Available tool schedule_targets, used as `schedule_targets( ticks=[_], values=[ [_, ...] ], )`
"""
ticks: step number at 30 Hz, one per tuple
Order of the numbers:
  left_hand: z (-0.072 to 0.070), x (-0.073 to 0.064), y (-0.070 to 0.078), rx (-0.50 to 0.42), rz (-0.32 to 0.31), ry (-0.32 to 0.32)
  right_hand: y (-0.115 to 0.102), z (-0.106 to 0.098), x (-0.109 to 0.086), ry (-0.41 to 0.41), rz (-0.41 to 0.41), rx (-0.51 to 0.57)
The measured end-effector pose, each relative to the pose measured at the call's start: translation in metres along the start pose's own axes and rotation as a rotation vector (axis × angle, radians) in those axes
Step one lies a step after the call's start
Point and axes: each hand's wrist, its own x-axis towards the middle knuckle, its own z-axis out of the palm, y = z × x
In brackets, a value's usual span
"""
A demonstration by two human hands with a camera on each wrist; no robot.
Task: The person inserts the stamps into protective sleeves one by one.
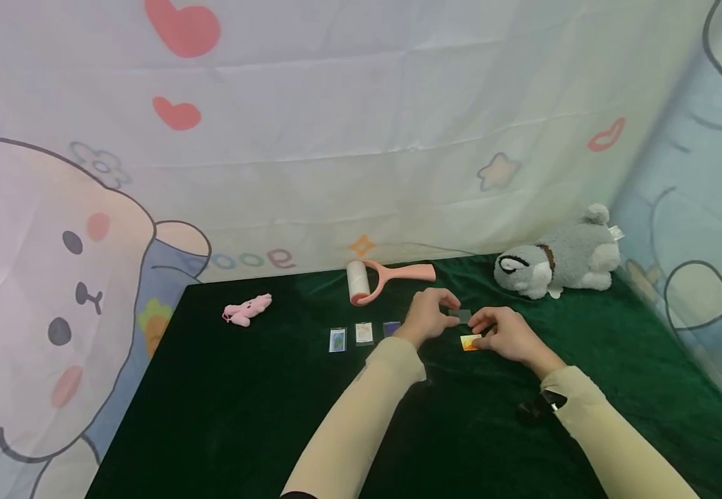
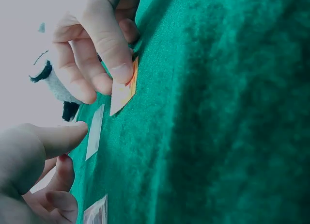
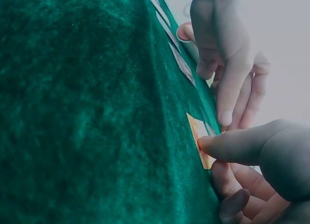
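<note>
In the head view my right hand [image 1: 507,335] holds a small orange-and-white stamp [image 1: 470,342] at its right end. The left wrist view shows the right thumb lying on the stamp's face and its toothed edge [image 2: 120,99]. A small clear plastic sleeve [image 1: 461,316] lies on the green cloth just beyond the stamp, between both hands. My left hand [image 1: 426,316] hovers at the sleeve's left side, thumb tip right at its edge, fingers loosely bent and gripping nothing. To the left, a row has a blue stamp [image 1: 337,340], a pale one [image 1: 364,333] and a purple one [image 1: 391,328], partly behind the left hand.
A pink-handled lint roller [image 1: 392,274] lies behind the row. At the back right is a grey plush toy [image 1: 563,260] on its side; a small pink plush [image 1: 247,310] lies far left. Dark green cloth [image 1: 224,409] covers the table, with a printed curtain [image 1: 336,125] behind.
</note>
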Motion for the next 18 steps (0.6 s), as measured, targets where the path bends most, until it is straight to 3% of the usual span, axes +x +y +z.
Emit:
schedule_targets(
  ticks=[9,18],
  values=[
    [0.0077,0.0085,0.0003,0.056,-0.08,0.015,0.0008,0.0002,-0.0022,0.006,-0.025,0.007],
    [0.0065,0.0098,0.0004,0.036,-0.111,0.0,0.0,-0.0068,-0.0062,-0.023,-0.047,0.009]
  ],
)
